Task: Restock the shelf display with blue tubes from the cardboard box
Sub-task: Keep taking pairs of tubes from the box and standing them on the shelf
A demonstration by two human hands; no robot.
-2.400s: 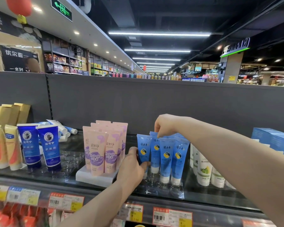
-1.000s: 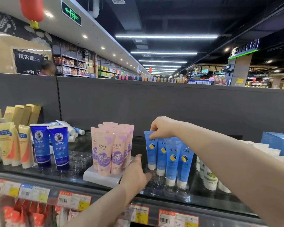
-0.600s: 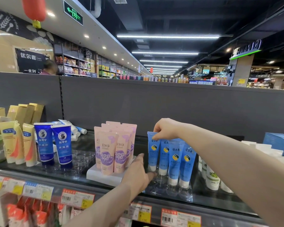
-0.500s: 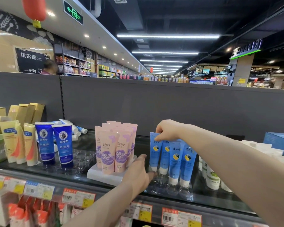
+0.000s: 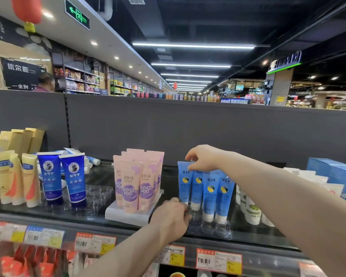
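The right hand (image 5: 203,157) is pinching the top edge of an upright, white-capped blue tube (image 5: 185,182); the left hand (image 5: 172,218) is curling below at its cap, hold unclear. Pink tubes (image 5: 130,182) are standing near leftward, other blue tubes (image 5: 210,188) touching rightward.

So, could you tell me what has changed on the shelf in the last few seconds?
The left hand slid down the leftmost blue tube, from body to base by the clear tray. The right hand still pinches at the tube tops; the pink tubes stayed put.

pink tubes (image 5: 130,184): 美加净 maxam | blue tubes (image 5: 210,190): 隆力奇
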